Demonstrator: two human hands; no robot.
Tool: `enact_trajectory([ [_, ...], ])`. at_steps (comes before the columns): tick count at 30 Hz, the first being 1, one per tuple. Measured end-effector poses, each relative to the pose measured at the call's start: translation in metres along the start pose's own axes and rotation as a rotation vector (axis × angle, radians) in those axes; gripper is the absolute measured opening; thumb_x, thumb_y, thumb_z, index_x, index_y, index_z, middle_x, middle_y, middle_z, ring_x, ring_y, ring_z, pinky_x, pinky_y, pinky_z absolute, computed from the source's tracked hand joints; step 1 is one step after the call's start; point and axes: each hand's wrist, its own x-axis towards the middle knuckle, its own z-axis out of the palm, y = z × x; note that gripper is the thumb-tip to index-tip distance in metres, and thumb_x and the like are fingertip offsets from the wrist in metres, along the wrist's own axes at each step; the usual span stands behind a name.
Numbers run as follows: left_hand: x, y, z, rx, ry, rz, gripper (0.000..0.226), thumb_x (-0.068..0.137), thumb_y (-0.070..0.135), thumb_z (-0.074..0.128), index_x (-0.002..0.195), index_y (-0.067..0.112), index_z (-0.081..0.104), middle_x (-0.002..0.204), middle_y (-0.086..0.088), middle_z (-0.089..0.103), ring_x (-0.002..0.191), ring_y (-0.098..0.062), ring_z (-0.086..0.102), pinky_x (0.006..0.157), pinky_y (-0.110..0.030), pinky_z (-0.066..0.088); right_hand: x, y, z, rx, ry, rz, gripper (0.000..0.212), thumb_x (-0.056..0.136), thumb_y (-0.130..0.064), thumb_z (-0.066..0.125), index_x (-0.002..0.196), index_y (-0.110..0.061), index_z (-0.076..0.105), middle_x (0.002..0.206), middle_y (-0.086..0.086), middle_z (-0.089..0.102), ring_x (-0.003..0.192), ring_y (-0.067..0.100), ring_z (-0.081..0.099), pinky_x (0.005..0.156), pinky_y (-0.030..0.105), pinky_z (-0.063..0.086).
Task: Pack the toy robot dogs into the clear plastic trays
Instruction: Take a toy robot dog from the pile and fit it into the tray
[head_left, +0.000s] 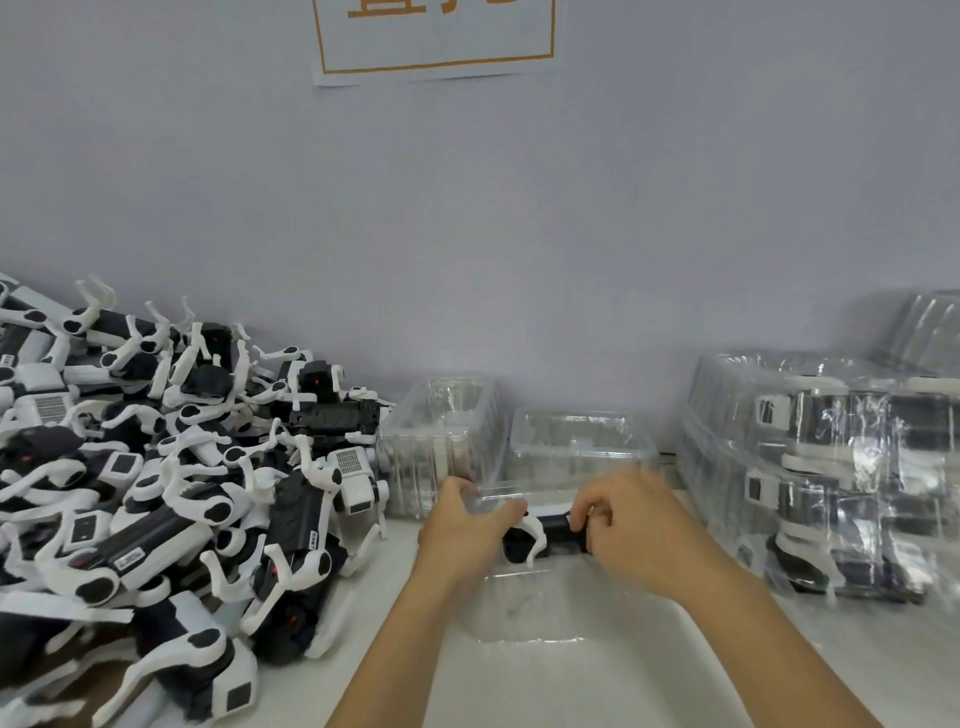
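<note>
A toy robot dog (545, 535) is gripped between both hands: left hand (462, 525) at nine o'clock, right hand (631, 525) at three, above a clear tray (524, 608).

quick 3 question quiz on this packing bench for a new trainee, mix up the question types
1. True or false: the pile of loose toy dogs lies on the side of the person's left hand.
2. Multiple choice: what is the right hand holding? A) a sheet of paper B) a black and white toy dog C) nothing
3. Fill in: the packed trays are stacked on the person's ____ side.

Key
1. True. The loose dogs are heaped on the left of the white table.
2. B. Both hands work the dog at the clear tray in front of them.
3. Right. Empty trays stand behind the hands, against the wall.
</note>
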Motion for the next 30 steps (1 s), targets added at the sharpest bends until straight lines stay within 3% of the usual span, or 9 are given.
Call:
enact_trajectory([
  [2,0.0,0.0,0.001,-0.009,0.001,0.001,0.051,0.083,0.048,0.075,0.12,0.029,0.046,0.126,0.013,0.048,0.116,-0.013,0.049,0.087,-0.028,0.037,0.0,-0.002,0.002,-0.062,-0.022,-0.007,0.034,0.079,-0.004,0.046,0.07,-0.027,0.069,0.071,-0.014,0.06,0.058,0.005,0.053,0.051,0.019,0.035],
  [8,-0.001,0.0,0.002,-0.024,-0.003,0.008,0.048,0.085,0.047,0.073,0.118,0.03,0.044,0.124,0.014,0.046,0.114,-0.014,0.049,0.087,-0.03,0.038,-0.001,-0.006,0.0,-0.094,-0.088,-0.009,0.031,0.079,-0.003,0.048,0.073,-0.027,0.066,0.081,-0.012,0.055,0.068,0.01,0.056,0.057,0.027,0.044],
  [14,-0.002,0.0,0.004,-0.03,0.013,0.011,0.045,0.086,0.046,0.073,0.115,0.03,0.043,0.119,0.013,0.048,0.108,-0.014,0.049,0.083,-0.029,0.036,-0.002,-0.009,0.002,-0.003,-0.115,-0.008,0.04,0.08,0.0,0.05,0.082,-0.038,0.065,0.097,-0.008,0.048,0.095,0.015,0.056,0.081,0.033,0.052],
  [19,-0.001,0.0,0.004,-0.021,0.021,0.001,0.046,0.085,0.046,0.073,0.117,0.028,0.045,0.122,0.011,0.049,0.111,-0.015,0.05,0.084,-0.029,0.036,-0.002,-0.008,0.002,-0.015,-0.122,-0.041,0.044,0.079,0.0,0.05,0.085,-0.037,0.075,0.093,-0.005,0.06,0.096,0.014,0.052,0.081,0.032,0.05],
  [22,-0.002,0.0,0.003,-0.025,0.017,-0.006,0.045,0.085,0.046,0.073,0.117,0.028,0.046,0.125,0.012,0.049,0.114,-0.016,0.05,0.086,-0.03,0.037,-0.001,-0.009,0.003,-0.017,-0.148,-0.08,0.059,0.076,0.006,0.042,0.09,-0.038,0.079,0.074,-0.009,0.057,0.09,0.018,0.044,0.078,0.028,0.041],
  [27,-0.003,0.001,0.002,-0.026,0.016,-0.003,0.043,0.087,0.044,0.072,0.117,0.028,0.046,0.127,0.012,0.049,0.114,-0.015,0.05,0.086,-0.03,0.037,0.001,-0.014,0.006,-0.139,-0.237,-0.11,0.073,0.079,0.008,0.035,0.101,-0.048,0.076,0.077,-0.011,0.044,0.097,0.018,0.031,0.083,0.032,0.027],
  [30,-0.002,0.001,0.003,-0.018,0.014,-0.008,0.043,0.086,0.046,0.072,0.116,0.029,0.045,0.125,0.014,0.049,0.112,-0.015,0.05,0.085,-0.031,0.038,0.002,-0.015,0.009,-0.133,-0.218,-0.079,0.065,0.08,0.006,0.039,0.098,-0.044,0.078,0.078,-0.011,0.044,0.098,0.018,0.031,0.084,0.034,0.024],
])
